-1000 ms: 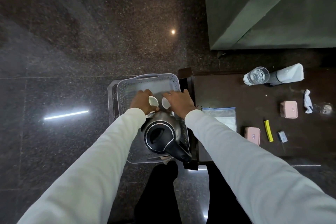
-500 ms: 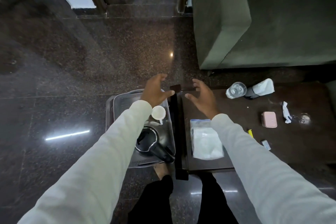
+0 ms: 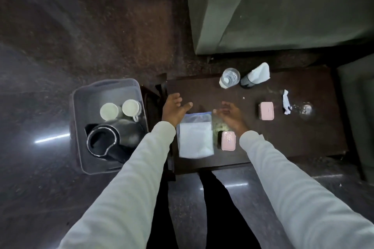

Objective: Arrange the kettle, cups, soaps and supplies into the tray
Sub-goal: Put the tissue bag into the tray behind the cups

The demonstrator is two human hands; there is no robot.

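A grey tray (image 3: 81,147) stands left of the dark table (image 3: 283,141). Inside it are a steel kettle (image 3: 113,139) with a black handle and two white cups (image 3: 109,111) (image 3: 131,107) side by side behind the kettle. On the table lies a clear zip bag (image 3: 195,137) with white contents, and two pink soap boxes (image 3: 228,140) (image 3: 266,110). My left hand (image 3: 174,110) hovers open at the bag's far left corner. My right hand (image 3: 230,116) is open at its far right corner, fingers spread. Neither hand holds anything.
A water bottle (image 3: 229,78) and a dark holder with white paper (image 3: 256,76) stand at the table's back. A white wrapper (image 3: 285,102) and a shiny small item (image 3: 305,108) lie at the right. A green sofa (image 3: 283,6) rises behind the table.
Both hands left the cups in the tray and moved right over the table to the zip bag. The camera view has swung right.
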